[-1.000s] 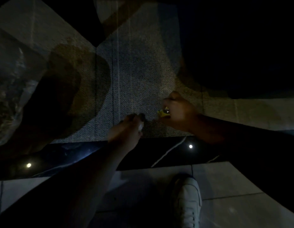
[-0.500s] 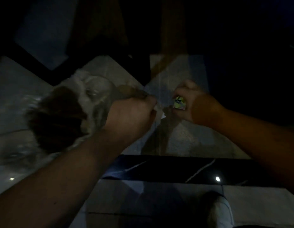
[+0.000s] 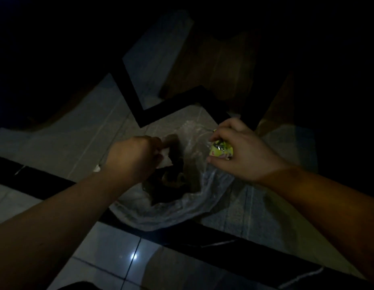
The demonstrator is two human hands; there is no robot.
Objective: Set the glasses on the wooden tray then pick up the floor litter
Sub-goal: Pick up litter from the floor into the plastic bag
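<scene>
The scene is very dark. A clear plastic bag (image 3: 182,208) lies on the floor between my hands, its mouth open, with dark litter (image 3: 171,178) inside. My left hand (image 3: 133,158) is closed on a scrap of white paper (image 3: 165,160) at the left side of the bag's mouth. My right hand (image 3: 238,149) grips a crumpled yellow wrapper (image 3: 220,151) and seems to pinch the bag's right rim too. No glasses or wooden tray can be made out.
The floor is pale tile (image 3: 77,135) with broad black bands (image 3: 140,105). A brown wooden furniture piece (image 3: 221,70) stands beyond the bag. A grey patterned rug (image 3: 255,208) lies under my right forearm. Everything around the edges is black shadow.
My view swung from the rug to the plastic bag. Both hands, each with litter in it, moved over to the bag, which now lies between them with its mouth open.
</scene>
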